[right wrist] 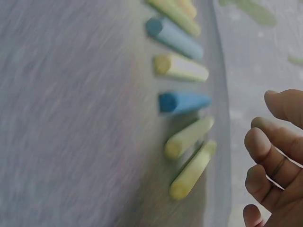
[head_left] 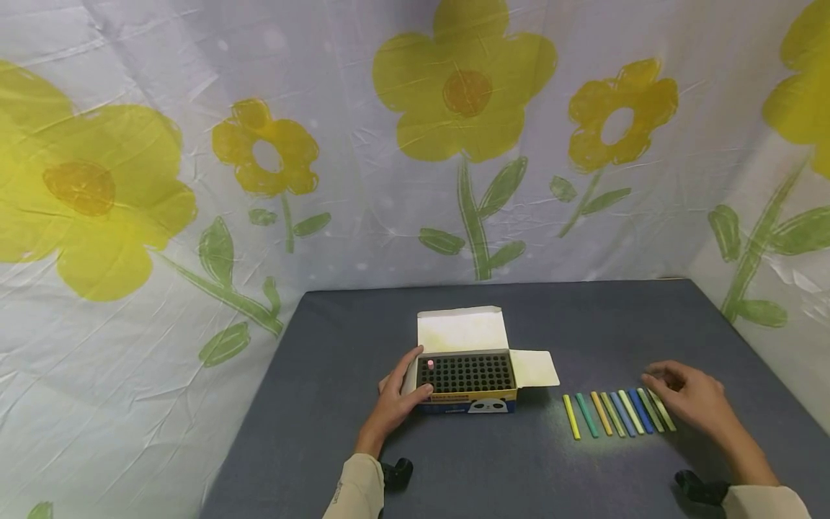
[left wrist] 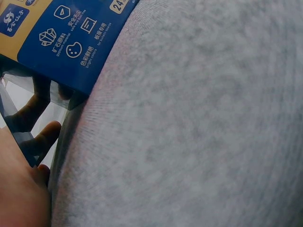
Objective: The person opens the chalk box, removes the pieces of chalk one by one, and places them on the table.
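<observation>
A chalk box [head_left: 467, 404] stands with its lid raised; inside, a black insert full of round holes [head_left: 476, 373] carries one pink chalk stick [head_left: 431, 365] near its left end. My left hand [head_left: 397, 393] grips the box's left end, thumb at the front edge and fingers along the side. In the left wrist view the box's blue printed side [left wrist: 71, 47] shows close up. To the right lies a row of chalk sticks in yellow, green, orange and blue. My right hand [head_left: 694, 396], fingers loosely bent, is over the row's right end, by a yellow-green stick [right wrist: 194, 170], holding nothing.
The dark grey tabletop [head_left: 311, 404] carries the box and chalk. A white side flap [head_left: 534, 368] sticks out from the box towards the chalk row. Behind the table hangs a white cloth [head_left: 363, 216] printed with yellow flowers.
</observation>
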`<action>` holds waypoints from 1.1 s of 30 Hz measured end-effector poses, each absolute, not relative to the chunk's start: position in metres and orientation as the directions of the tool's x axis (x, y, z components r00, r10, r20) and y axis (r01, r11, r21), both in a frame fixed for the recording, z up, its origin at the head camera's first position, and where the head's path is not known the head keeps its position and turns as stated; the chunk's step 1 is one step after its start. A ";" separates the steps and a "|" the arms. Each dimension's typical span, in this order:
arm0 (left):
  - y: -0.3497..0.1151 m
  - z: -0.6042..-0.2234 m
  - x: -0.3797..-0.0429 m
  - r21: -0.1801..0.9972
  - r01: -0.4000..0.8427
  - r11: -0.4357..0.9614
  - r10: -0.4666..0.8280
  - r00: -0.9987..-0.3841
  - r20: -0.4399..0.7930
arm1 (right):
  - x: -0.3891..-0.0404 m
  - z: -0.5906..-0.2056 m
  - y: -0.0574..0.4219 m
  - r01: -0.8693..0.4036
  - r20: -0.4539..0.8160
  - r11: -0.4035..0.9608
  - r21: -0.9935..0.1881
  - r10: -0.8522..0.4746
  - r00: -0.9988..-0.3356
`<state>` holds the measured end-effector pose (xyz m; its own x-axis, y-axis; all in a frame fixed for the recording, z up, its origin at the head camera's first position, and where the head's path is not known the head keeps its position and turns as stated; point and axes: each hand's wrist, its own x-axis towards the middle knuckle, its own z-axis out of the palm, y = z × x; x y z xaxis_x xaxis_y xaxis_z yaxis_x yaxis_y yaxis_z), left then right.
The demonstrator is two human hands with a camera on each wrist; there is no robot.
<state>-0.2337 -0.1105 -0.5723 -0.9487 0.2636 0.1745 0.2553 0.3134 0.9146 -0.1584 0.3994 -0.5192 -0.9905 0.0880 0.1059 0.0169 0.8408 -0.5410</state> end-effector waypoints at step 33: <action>-0.111 -0.574 -0.234 0.913 0.261 0.313 0.270 -0.946 0.177 | -0.180 -0.501 0.300 -0.260 0.354 0.653 -0.711 0.013 -0.935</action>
